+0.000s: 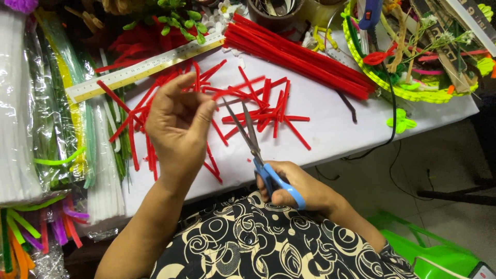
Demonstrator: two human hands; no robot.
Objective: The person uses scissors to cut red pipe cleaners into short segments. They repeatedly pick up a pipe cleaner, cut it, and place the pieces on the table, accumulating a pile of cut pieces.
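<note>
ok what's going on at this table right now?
A person works at a white table. The right hand holds blue-handled scissors, blades slightly apart and pointing up over the table. The left hand is raised above a scatter of short red pipe cleaner pieces, fingertips pinched together. A bundle of uncut red pipe cleaners and a ruler lie further back.

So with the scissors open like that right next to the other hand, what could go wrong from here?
1. The scissors in the right hand have open blades pointing toward the left hand; a close could nick a finger.
2. The cut red pipe cleaner pieces lie scattered near the white table edge and may get swept off.
3. The black cable hanging over the edge could snag.
</note>
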